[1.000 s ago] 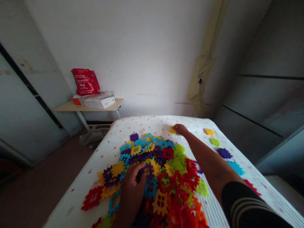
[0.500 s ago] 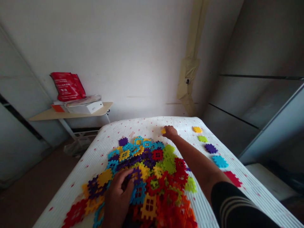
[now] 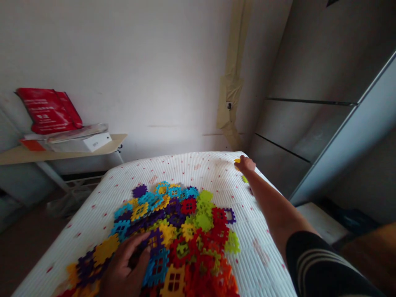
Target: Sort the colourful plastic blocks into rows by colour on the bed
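- Right hand (image 3: 246, 163) seems to pinch a yellow piece (image 3: 237, 161) near the white cover's (image 3: 256, 231) far right corner, just beyond a lime piece (image 3: 244, 179)
- Left hand (image 3: 125, 264) curls at a purple window piece (image 3: 155, 240); grip unclear
- The yellow piece looks light, stiff, smooth, hardly fragile; its toothed edges should suit a fingertip hold

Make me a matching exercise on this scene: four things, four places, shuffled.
Things
1. Red bag
2. Left hand
3. Wall socket
4. Right hand

Places
A. Amid tan tape
B. By a yellow piece, near the far right corner of the white cover
C. Atop the things stacked on the side table
D. At the near left part of the colourful pile

Pairs: 1-C, 2-D, 3-A, 4-B
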A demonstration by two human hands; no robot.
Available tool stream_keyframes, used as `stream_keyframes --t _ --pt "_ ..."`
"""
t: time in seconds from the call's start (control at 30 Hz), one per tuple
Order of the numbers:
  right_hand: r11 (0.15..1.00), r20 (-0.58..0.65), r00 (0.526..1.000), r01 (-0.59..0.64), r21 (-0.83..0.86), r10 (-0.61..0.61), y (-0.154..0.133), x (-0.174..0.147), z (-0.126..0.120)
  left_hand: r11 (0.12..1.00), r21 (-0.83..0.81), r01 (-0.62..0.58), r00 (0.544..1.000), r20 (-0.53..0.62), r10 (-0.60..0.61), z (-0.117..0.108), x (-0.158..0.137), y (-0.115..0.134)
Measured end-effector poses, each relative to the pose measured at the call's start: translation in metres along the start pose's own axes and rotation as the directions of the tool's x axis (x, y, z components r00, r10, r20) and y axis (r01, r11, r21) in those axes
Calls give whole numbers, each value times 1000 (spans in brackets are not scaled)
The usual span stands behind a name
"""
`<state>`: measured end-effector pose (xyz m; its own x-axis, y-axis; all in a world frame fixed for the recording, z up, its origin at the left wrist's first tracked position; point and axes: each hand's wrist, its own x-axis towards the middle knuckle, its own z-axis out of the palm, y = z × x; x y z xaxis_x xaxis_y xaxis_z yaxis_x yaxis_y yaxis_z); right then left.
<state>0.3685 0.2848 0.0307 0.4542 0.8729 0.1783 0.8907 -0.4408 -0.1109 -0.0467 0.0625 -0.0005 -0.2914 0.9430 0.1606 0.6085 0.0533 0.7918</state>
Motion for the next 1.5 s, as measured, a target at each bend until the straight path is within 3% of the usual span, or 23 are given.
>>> stream_keyframes --t 0.17,0.5,1.0,1.17,1.23,1.33,1.5 --pt "998 11 998 -64 -18 64 26 6 5 999 31 10 1000 8 -10 0 -1 -3" --pt "997 5 998 -64 -41 65 19 4 23 998 64 3 1000 12 -4 -2 -1 -6" --pt "997 57 997 -43 -65 46 14 8 35 990 1 -139 988 -70 138 1 -7 4" --pt "998 56 997 -44 -52 47 10 5 24 985 14 -173 981 -85 174 0 -10 8" --pt "998 -2 1000 0 -67 0 5 0 13 978 27 -209 974 -84 211 -2 -10 11" --pt "982 -103 979 166 -91 -175 -6 -17 -5 970 33 -240 967 -77 242 -7 -9 14" --pt "886 -196 865 461 -52 -462 -26 -74 -16 984 -26 -178 984 -29 177 -12 -6 18"
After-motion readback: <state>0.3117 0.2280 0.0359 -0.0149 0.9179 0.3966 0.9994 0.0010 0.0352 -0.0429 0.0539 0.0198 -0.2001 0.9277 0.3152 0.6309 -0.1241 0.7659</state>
